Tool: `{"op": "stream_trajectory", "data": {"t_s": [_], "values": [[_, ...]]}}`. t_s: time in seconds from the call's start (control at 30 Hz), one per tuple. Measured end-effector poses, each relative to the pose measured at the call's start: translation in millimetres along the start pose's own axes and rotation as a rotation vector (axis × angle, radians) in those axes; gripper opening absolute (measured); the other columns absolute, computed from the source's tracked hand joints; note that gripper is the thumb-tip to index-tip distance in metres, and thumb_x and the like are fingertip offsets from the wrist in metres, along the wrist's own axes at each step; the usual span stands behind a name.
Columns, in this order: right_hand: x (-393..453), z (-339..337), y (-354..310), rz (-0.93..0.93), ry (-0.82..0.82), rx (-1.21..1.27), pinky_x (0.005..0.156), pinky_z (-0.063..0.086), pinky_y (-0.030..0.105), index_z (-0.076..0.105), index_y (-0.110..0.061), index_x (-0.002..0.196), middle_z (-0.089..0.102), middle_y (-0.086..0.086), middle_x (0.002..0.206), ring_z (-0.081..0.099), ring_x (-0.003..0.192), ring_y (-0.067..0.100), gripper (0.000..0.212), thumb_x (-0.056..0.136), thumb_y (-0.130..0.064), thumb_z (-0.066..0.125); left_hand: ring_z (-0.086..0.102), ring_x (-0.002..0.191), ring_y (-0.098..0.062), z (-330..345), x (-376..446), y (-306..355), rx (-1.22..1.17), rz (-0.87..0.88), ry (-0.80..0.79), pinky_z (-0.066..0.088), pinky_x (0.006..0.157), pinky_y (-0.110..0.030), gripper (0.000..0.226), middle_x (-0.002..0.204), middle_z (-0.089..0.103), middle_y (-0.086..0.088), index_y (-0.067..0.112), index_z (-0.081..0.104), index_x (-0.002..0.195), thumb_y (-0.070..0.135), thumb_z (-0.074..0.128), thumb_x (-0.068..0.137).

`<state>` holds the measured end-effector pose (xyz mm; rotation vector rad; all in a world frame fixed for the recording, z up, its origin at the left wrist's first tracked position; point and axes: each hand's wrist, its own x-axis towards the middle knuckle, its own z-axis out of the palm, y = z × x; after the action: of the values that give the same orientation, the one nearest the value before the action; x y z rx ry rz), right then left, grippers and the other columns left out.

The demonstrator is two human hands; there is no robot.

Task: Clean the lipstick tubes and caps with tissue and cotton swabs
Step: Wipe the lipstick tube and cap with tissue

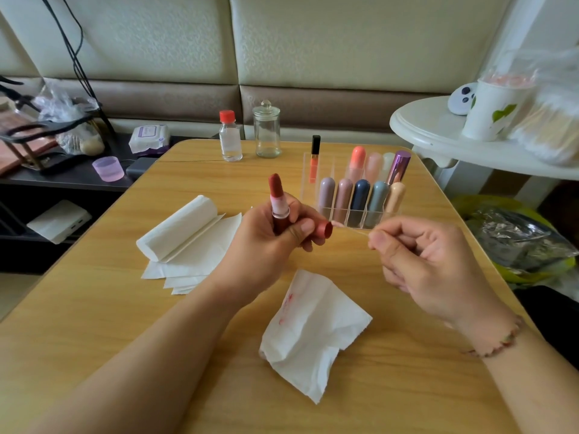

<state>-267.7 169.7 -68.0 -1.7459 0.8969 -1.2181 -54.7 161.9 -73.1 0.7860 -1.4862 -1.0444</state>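
My left hand (269,242) grips an open red lipstick tube (279,203) upright, its bullet extended, and also holds the red cap (324,229) with its mouth facing right. My right hand (419,258) pinches a thin cotton swab (351,228) whose tip points at the cap's opening. A crumpled tissue (310,333) with red smears lies on the wooden table (94,308) below my hands. Folded clean tissues (188,239) lie to the left.
A clear organizer (360,195) with several capped lipsticks stands behind my hands. A small bottle (230,136) and glass jar (266,130) stand at the far edge. A side table (438,130) at right holds a paper cup (492,111) and bagged swabs (548,126).
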Motion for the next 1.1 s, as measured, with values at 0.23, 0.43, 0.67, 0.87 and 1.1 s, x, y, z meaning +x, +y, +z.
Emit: {"op": "stream_trajectory", "data": {"t_s": [0.23,0.43,0.67,0.87,1.1], "values": [[1,-5,3,-0.012,0.012,0.020,0.040,0.032,0.023,0.065,-0.004,0.078,0.044,0.000,0.046,0.037,0.040,0.014,0.023,0.090,-0.023,0.060,0.065,0.096,-0.028,0,-1,-7,-0.321,-0.136,-0.019,0.053,0.082,-0.029,0.018,0.093,0.064,-0.009,0.011,0.043,0.082,-0.004,0.054,0.085],[-3,-3,8,-0.219,0.105,-0.468,0.049,0.043,0.018,0.074,-0.015,0.083,0.060,-0.003,0.057,0.054,0.049,0.018,0.021,0.090,-0.033,0.066,0.064,0.098,-0.031,-2,0,-8,-0.243,-0.099,-0.011,0.053,0.086,-0.034,0.022,0.093,0.064,-0.006,0.011,0.044,0.083,-0.008,0.056,0.082],[-4,-1,4,-0.341,0.030,-0.654,0.061,0.050,0.026,0.079,-0.015,0.085,0.069,-0.006,0.071,0.064,0.065,0.010,0.010,0.091,-0.020,0.072,0.069,0.093,-0.030,-1,-2,-3,-0.029,-0.047,0.009,0.052,0.088,-0.038,0.034,0.092,0.069,-0.002,0.028,0.058,0.080,-0.005,0.061,0.080],[-5,2,1,-0.106,0.017,-0.269,0.047,0.042,0.021,0.077,-0.021,0.084,0.063,-0.007,0.061,0.054,0.051,0.012,0.012,0.088,-0.029,0.068,0.070,0.091,-0.027,4,-4,4,0.016,-0.027,-0.007,0.054,0.086,-0.037,0.047,0.091,0.071,-0.002,0.041,0.060,0.072,-0.006,0.060,0.081],[-7,7,2,-0.142,0.112,-0.463,0.046,0.045,0.023,0.077,-0.016,0.082,0.060,0.002,0.055,0.054,0.050,0.021,0.009,0.088,-0.015,0.070,0.071,0.091,-0.026,2,-4,3,0.015,-0.019,0.005,0.054,0.087,-0.038,0.028,0.092,0.072,-0.003,0.021,0.053,0.080,-0.006,0.062,0.080]]}}
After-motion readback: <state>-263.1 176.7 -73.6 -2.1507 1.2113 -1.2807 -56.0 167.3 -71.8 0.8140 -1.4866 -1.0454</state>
